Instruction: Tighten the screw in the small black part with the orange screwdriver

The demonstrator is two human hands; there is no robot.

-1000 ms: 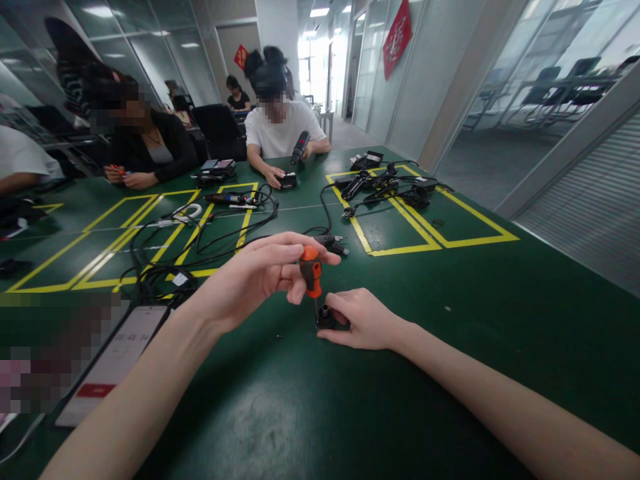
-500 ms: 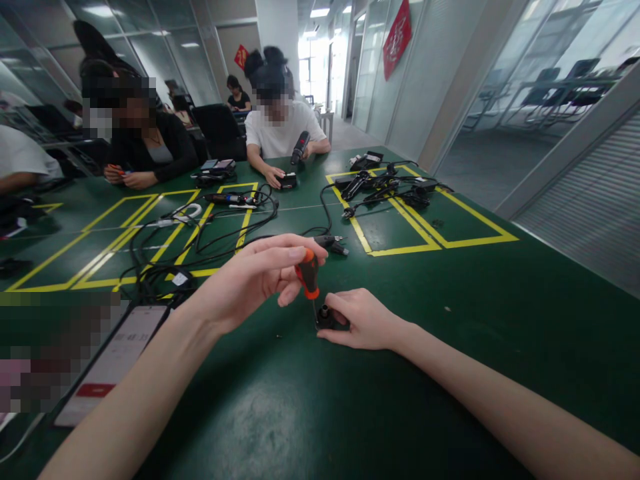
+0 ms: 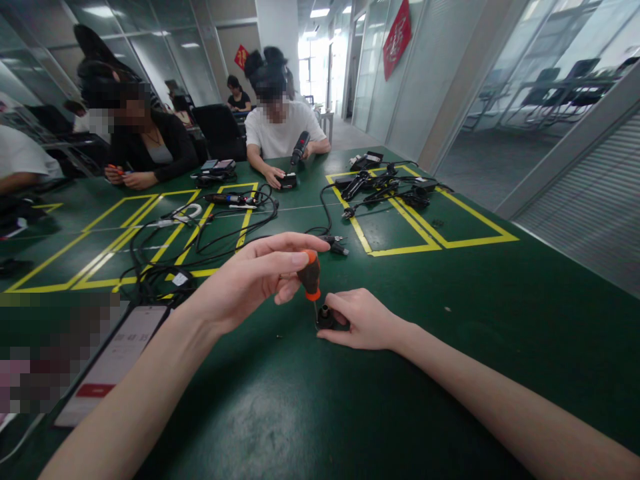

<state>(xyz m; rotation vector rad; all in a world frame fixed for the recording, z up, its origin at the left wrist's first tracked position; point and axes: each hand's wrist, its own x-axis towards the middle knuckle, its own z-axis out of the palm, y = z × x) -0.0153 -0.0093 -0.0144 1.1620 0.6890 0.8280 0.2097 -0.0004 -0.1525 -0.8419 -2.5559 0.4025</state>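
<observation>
Two bare hands meet near the middle of my head view, over a dark green bench. I have the left hand grasping a stubby orange-and-black screwdriver, thumb against the upper handle, index finger stretched past its orange cap, the others curled behind. The screwdriver stands nearly upright, its thin metal shaft running down to the left edge of a small black part with a short round post; whether the tip is seated, I cannot tell. My right hand pinches that part from the right between thumb and fingers, low against the bench. Just beyond my left fingertips lie black cable ends with metal connectors. Farther off to the right, a tangle of black cables and devices lies across yellow tape outlines. On the left, a lit phone lies partly behind my forearm, near a coiled black cable. Across from me, a person in a white T-shirt holds a black power tool.
</observation>
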